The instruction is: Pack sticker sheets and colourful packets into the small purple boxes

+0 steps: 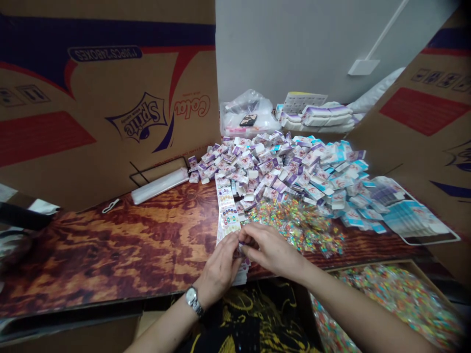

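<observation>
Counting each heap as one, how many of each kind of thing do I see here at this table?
Hands: 2, left hand, right hand
Wristwatch: 1
Heap of small boxes: 1
Pile of colourful packets: 1
Strip of sticker sheets: 1
Roll of clear plastic: 1
Total: 7

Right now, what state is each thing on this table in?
Left hand, pinching the small purple piece.
Right hand, pinching it too.
Sticker cards, stacked flat.
Small boxes, folded, heaped loose.
Colourful packets, piled loose.
Flat cartons, unfolded, fanned out.
Plastic roll, lying flat.
Sprite carton, print upside down.
</observation>
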